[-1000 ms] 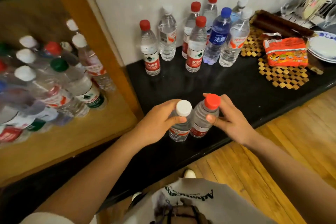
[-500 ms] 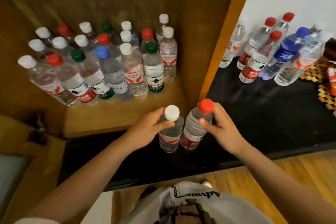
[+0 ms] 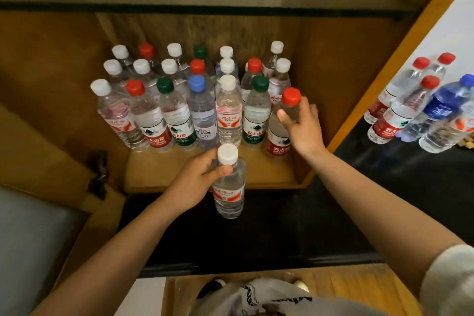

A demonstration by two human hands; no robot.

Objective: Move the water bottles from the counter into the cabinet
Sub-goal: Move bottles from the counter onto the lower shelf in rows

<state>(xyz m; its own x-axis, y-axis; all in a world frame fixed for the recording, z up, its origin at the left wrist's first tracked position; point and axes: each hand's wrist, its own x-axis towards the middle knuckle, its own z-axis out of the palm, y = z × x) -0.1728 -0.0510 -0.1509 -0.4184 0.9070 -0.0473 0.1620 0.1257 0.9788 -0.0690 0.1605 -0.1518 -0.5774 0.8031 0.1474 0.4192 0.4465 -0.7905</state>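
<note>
My left hand (image 3: 196,182) grips a white-capped bottle (image 3: 229,187) by the neck, just in front of the cabinet's shelf edge, over the black counter. My right hand (image 3: 302,126) holds a red-capped bottle (image 3: 279,136) near its top, at the right end of the front row on the wooden cabinet shelf (image 3: 256,172); I cannot tell whether its base touches the shelf. Several bottles (image 3: 179,100) with white, red, green and blue caps stand packed in rows inside the cabinet. More bottles (image 3: 420,108) remain on the black counter (image 3: 410,187) at the right.
The cabinet's wooden side wall (image 3: 379,79) separates the shelf from the counter. An open cabinet door with a dark hinge (image 3: 98,172) sits at the left. Wooden floor (image 3: 346,287) lies below the counter's front edge.
Both hands moved left and forward with their bottles. The right hand has carried the red-capped bottle onto the shelf's front row; the left hand's bottle is near the shelf edge.
</note>
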